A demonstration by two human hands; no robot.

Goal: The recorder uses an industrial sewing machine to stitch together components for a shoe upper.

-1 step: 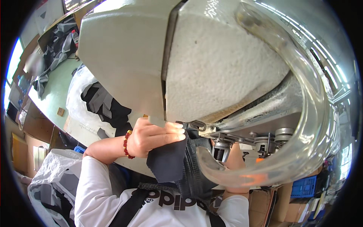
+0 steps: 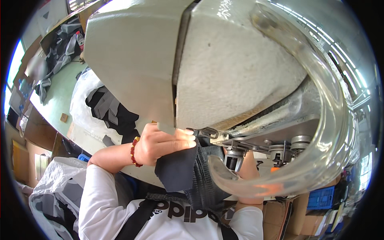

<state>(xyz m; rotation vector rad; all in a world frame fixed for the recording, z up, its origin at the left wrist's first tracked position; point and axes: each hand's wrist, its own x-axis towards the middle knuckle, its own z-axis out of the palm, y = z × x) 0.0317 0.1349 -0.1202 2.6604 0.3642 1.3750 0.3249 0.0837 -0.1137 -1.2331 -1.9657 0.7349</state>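
Hardly anything differs from the picture just before: the left hand (image 2: 160,146) keeps its place, and the cloth hangs as it did, which we take as a pause or a very slow stretch of the work. Its thumb and fingers are pressed together on the upper edge of a flat dark grey cloth (image 2: 176,172), just in front of the metal parts. Beside and partly behind it we see a black ribbed cloth (image 2: 204,176) in loose folds. A red bead bracelet (image 2: 135,152) circles the left wrist. Of the other arm we see the right forearm (image 2: 250,166); the right hand is hidden by the sewing machine (image 2: 240,68), so we cannot tell what it grips. A clear curved tube (image 2: 336,104) bends around the machine's right side.

Farther out, on the pale worktop (image 2: 88,138), we find a pile of black and grey scraps (image 2: 108,110) by a clear plastic bag (image 2: 80,98). Beyond it, the green worktop (image 2: 54,114) carries a small block (image 2: 64,117) and more cloth. A white sack (image 2: 56,168) with grey pieces slumps at our lower left. On our right we notice cardboard boxes (image 2: 274,218), a blue crate (image 2: 321,197) and bright strip lights (image 2: 361,77).
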